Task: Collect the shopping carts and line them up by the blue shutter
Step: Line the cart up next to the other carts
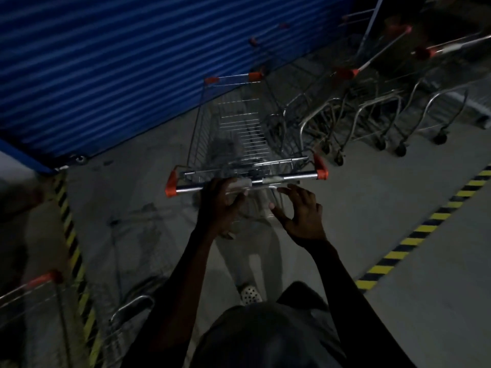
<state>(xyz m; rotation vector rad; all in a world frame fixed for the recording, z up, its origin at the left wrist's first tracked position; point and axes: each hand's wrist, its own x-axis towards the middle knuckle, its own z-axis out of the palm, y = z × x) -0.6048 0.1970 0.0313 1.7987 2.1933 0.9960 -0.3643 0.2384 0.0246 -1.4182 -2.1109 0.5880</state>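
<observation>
In dim light a shopping cart stood on the concrete floor straight ahead of the person, its front end close to the foot of the blue shutter and its wire basket running away from the camera. Its handle bar, capped in red at both ends, lay nearest the person. The left hand was on the left half of that bar, and it seemed to grip it from above with the thumb underneath, though the darkness blurred the detail. The right hand was just under the bar's middle with its fingers spread and uncurled, the tips near the metal but not wrapped round it; whether they touched it could not be told. To the right of the cart a row of carts stood nested together, near the shutter's far end. Another cart showed at the lower left edge. Yellow-and-black hazard tape crossed the floor on the right, and a second strip ran down the left. A white perforated shoe showed below the hands.
</observation>
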